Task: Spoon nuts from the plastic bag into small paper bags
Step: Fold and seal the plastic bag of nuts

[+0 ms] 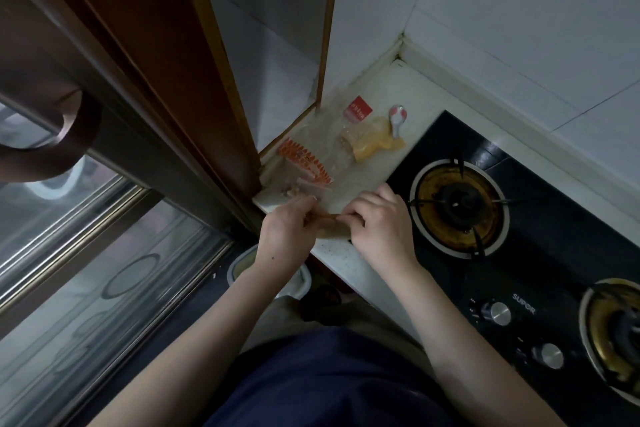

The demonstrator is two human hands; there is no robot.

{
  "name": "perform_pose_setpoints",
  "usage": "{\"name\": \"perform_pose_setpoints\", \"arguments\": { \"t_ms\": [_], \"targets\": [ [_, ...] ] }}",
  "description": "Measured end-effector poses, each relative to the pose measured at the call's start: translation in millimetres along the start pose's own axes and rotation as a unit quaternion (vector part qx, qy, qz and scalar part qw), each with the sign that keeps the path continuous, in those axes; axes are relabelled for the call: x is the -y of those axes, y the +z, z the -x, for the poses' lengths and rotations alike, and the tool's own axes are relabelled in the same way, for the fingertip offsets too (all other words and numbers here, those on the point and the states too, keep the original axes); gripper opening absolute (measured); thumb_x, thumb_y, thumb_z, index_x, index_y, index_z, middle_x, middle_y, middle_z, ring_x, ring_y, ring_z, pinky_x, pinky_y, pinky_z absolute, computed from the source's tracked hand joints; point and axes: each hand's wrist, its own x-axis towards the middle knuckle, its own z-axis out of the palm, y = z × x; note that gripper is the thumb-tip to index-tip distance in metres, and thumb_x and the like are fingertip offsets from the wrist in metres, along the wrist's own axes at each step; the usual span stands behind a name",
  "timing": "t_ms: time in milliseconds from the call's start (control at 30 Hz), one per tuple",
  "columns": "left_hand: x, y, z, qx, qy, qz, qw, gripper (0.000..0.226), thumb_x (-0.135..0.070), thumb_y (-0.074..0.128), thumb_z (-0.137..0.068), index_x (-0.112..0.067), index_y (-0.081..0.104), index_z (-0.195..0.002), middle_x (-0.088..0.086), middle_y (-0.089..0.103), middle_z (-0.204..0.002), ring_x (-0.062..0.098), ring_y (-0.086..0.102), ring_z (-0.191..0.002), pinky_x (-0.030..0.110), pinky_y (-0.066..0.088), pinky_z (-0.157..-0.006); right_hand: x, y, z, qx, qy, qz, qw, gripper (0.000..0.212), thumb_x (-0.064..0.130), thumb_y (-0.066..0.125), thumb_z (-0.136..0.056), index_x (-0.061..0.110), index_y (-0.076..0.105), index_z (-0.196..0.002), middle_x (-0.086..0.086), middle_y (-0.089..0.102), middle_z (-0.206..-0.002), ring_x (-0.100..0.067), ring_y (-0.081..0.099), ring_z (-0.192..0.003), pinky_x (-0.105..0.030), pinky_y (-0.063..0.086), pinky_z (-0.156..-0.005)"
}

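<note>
Both hands meet over a small brown paper bag (330, 229) near the front edge of the white counter (346, 263). My left hand (287, 236) pinches its left end and my right hand (379, 222) pinches its right end. Beyond my left hand lies a clear plastic bag with an orange-patterned strip (304, 163), holding a few nuts. Farther back a second clear bag with a red label (356, 109) lies by several yellowish paper bags (370, 142). A white spoon (397, 118) rests beside them.
A black glass gas stove (502, 246) fills the counter's right side, with one burner (459, 208) close to my right hand and knobs (497, 313) at the front. A brown door frame (194, 80) and glass sliding door (104, 270) stand at the left. A white bin (242, 263) sits below.
</note>
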Motion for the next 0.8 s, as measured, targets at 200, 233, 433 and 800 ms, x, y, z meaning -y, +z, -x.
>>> {"name": "perform_pose_setpoints", "arguments": {
  "t_ms": [200,233,433,800],
  "targets": [
    [-7,7,-3,0.034,0.011,0.000,0.999,0.015,-0.030,0.076,-0.080,-0.023,0.065,-0.073,-0.008,0.063,-0.072,0.007,0.056,-0.067,0.021,0.040,-0.060,-5,2,-3,0.006,-0.002,-0.002,1.000,0.009,0.011,0.071,-0.073,0.015,0.072,-0.065,0.008,0.069,-0.068,-0.024,0.052,-0.075,-0.039,0.045,-0.061],
    [-7,9,-2,0.030,0.010,-0.007,0.999,0.015,-0.031,0.075,-0.080,-0.022,0.065,-0.074,-0.009,0.063,-0.072,0.008,0.055,-0.067,0.021,0.040,-0.060,-6,3,-3,0.011,-0.002,0.004,1.000,0.009,0.011,0.070,-0.073,0.014,0.072,-0.065,0.008,0.069,-0.068,-0.024,0.053,-0.076,-0.040,0.045,-0.062],
    [-4,8,-12,-0.019,-0.011,-0.040,0.999,0.011,-0.022,0.073,-0.079,-0.029,0.066,-0.075,-0.013,0.064,-0.073,0.006,0.057,-0.067,0.023,0.044,-0.059,-24,0,-13,0.045,0.010,-0.020,0.999,0.007,0.021,0.073,-0.075,0.015,0.074,-0.071,0.007,0.070,-0.076,-0.023,0.054,-0.082,-0.040,0.046,-0.066],
    [0,24,-43,0.048,-0.118,0.078,0.989,0.019,-0.003,0.056,-0.091,-0.016,0.069,-0.090,-0.002,0.071,-0.079,0.013,0.069,-0.072,0.039,0.060,-0.072,-57,1,-67,0.174,0.080,-0.114,0.975,0.016,0.017,0.056,-0.090,0.014,0.071,-0.084,0.003,0.060,-0.089,-0.017,0.057,-0.087,-0.035,0.046,-0.075]
  ]
}}
